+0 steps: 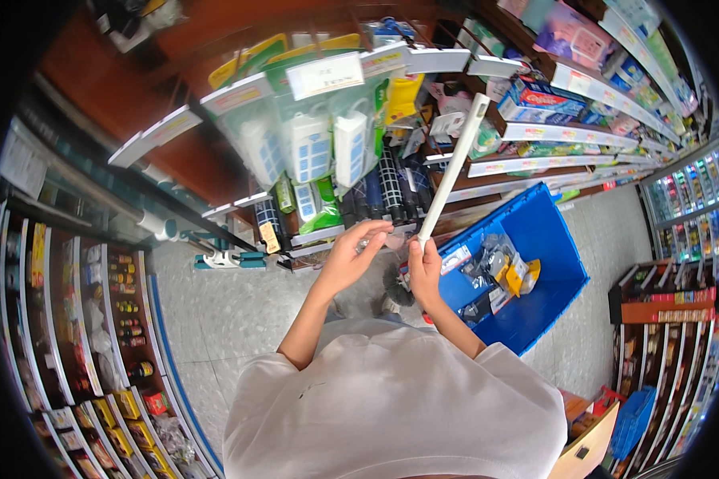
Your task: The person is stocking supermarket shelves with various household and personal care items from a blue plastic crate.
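My right hand (425, 269) is closed around a long white plastic handle (455, 173), which points up towards the shelves. A round dark bristle brush head (399, 284) shows just below and left of that hand; the joint between it and the handle is hidden. My left hand (353, 254) is beside it with fingers curled, near a small clear piece that I cannot identify; whether the fingers hold it is unclear. Right of my hands stands a blue plastic crate (560, 239) with packaged goods inside. Packaged white power strips (311, 146) hang in front of me.
Folded umbrellas (389, 179) sit below the power strips. Shelves with toothpaste boxes (542, 102) run to the right. Bottles and packets fill the left shelves (150, 323). A teal and white mop head (230, 259) rests on the floor. A blue basket (632, 422) stands at lower right.
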A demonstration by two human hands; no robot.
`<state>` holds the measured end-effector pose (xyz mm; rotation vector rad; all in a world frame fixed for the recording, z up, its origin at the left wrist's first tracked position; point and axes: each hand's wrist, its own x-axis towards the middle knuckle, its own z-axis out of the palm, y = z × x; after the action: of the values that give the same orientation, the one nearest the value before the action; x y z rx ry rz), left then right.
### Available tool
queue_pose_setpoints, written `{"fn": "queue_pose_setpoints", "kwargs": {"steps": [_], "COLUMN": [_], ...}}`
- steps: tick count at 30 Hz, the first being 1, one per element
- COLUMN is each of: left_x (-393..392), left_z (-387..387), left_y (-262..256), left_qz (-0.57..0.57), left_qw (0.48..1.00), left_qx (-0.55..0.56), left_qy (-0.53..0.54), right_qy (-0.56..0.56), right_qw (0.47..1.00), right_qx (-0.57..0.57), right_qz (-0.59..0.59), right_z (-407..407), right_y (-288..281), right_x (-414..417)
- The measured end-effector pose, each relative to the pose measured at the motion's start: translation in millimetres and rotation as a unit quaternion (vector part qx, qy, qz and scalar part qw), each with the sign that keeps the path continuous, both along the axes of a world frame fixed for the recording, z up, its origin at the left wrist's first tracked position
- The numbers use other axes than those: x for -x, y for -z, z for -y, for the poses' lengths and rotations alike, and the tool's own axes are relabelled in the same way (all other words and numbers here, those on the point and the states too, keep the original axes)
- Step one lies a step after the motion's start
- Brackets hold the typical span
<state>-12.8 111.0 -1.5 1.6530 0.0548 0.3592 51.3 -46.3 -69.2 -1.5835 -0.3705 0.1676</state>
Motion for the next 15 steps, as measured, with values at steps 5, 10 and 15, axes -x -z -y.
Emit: {"fn": "queue_pose_setpoints", "kwargs": {"steps": [5, 10, 15], "left_x": [5, 16, 34], "left_z": [-16, -40, -63], "left_y": [-36, -54, -51], "left_qz": [0.077, 0.127, 0.176], "left_qw": [0.994, 0.979, 0.957], "left_qx": [-0.038, -0.033, 0.08], "left_qy": [-0.061, -0.154, -0.214], "right_qy": [-0.06, -0.141, -0.197], "right_qw": [0.989, 0.963, 0.94], "right_qx": [0.083, 0.12, 0.13], "right_qz": [0.11, 0.193, 0.248], "right_z": [-23, -45, -67], "right_y": [15, 22, 25], "right_x": [10, 21, 35]}}
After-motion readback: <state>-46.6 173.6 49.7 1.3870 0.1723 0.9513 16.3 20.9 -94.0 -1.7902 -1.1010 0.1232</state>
